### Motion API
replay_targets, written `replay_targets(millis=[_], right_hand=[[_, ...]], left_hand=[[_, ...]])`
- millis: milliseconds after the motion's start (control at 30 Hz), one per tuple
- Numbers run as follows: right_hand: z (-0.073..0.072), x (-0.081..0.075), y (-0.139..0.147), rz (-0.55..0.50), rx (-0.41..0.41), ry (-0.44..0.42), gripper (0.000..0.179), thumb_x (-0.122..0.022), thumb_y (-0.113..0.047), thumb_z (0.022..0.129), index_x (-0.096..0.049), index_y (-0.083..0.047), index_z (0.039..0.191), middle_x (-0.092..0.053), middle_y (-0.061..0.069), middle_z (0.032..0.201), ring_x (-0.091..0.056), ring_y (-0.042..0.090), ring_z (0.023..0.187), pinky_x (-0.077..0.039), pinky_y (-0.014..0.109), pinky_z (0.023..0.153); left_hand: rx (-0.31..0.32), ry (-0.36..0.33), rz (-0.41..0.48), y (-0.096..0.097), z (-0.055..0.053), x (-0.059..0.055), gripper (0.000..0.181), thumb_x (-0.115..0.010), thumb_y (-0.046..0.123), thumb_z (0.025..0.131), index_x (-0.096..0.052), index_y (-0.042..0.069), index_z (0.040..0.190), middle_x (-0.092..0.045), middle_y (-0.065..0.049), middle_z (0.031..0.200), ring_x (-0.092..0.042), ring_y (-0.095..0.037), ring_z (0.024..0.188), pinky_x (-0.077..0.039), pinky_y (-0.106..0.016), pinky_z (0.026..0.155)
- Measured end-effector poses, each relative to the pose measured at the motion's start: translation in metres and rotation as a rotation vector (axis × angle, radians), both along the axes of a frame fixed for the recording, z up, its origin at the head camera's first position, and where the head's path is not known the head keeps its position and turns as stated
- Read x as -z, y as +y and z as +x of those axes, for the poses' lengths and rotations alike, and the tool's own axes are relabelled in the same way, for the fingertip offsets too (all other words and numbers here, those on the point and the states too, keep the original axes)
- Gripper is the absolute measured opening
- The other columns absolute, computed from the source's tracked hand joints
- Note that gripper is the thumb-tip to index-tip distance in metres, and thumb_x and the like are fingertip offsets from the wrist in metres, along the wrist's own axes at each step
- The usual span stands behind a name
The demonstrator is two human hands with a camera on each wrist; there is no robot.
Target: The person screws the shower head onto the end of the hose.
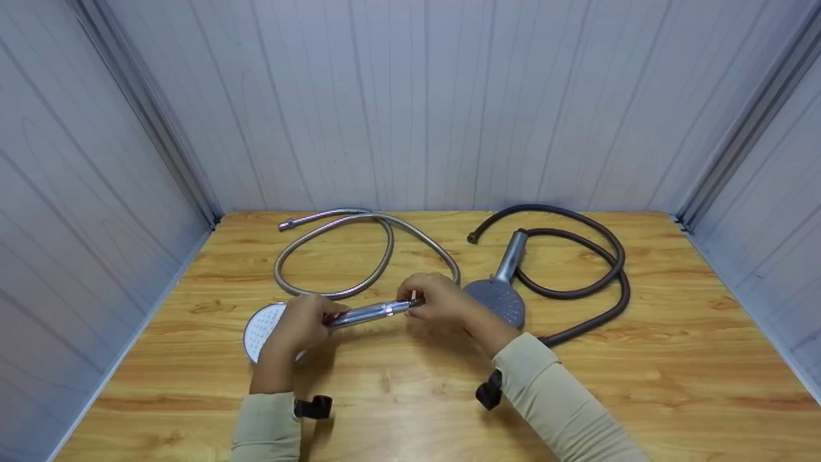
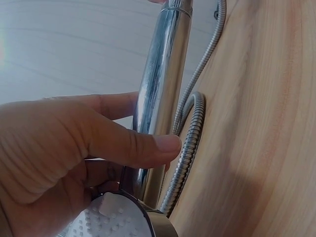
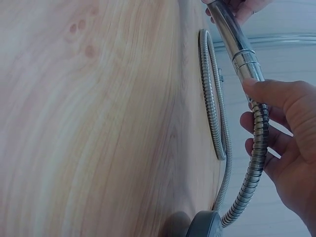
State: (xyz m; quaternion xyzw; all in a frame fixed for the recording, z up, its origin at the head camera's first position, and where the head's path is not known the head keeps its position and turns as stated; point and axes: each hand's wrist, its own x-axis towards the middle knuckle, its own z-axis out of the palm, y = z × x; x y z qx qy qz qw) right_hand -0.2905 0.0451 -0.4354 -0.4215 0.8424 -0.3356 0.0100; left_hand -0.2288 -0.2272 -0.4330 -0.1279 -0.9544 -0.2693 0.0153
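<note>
A chrome shower head with a white nozzle face point(image 1: 260, 332) lies tilted to the left, its shiny handle point(image 1: 367, 314) pointing right. My left hand point(image 1: 303, 321) grips that handle close to the head, the thumb point(image 2: 155, 148) lying across it in the left wrist view. At the handle's far end, my right hand point(image 1: 439, 298) pinches the end of a silver flexible hose point(image 3: 256, 148). In the right wrist view the thumb sits where hose and handle meet; how far they are joined cannot be told. Beyond the hands, the hose loops over the table.
A grey shower head point(image 1: 494, 300) lies right of my right hand, partly hidden by it. Its dark hose point(image 1: 564, 295) coils at the back right. White panel walls point(image 1: 410, 102) enclose the wooden table point(image 1: 673, 385) at the back and both sides.
</note>
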Motion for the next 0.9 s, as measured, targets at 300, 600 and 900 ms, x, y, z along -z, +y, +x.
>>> replay_targets(millis=[300,600,900], right_hand=[[-0.0005,0.0,0.0009,0.003,-0.018,-0.003,0.018,-0.071,-0.001,0.084,-0.07,-0.006,0.102,-0.067,0.004,0.094,-0.061,0.016,0.082,-0.05,0.03,0.073],[-0.0001,-0.0017,0.0015,0.037,-0.023,-0.008,0.014,-0.069,-0.004,0.088,-0.071,-0.007,0.101,-0.067,0.003,0.09,-0.057,0.014,0.076,-0.047,0.028,0.068],[-0.0006,0.0005,0.0013,0.043,-0.023,-0.022,0.017,-0.067,-0.006,0.09,-0.072,-0.007,0.107,-0.069,0.004,0.094,-0.06,0.015,0.081,-0.051,0.034,0.072]], left_hand=[[-0.011,-0.014,0.015,0.0013,0.001,-0.0001,0.044,-0.071,-0.013,0.073,-0.077,0.014,0.106,-0.065,0.002,0.078,-0.051,-0.018,0.067,-0.041,-0.032,0.057],[0.037,0.068,-0.004,0.0015,0.0013,0.0009,0.04,-0.077,-0.009,0.07,-0.078,0.012,0.104,-0.067,0.003,0.074,-0.048,-0.013,0.06,-0.04,-0.03,0.054],[0.029,0.059,-0.012,0.0011,-0.0003,0.0009,0.038,-0.077,-0.007,0.071,-0.078,0.012,0.104,-0.066,0.004,0.074,-0.049,-0.013,0.062,-0.04,-0.031,0.055]])
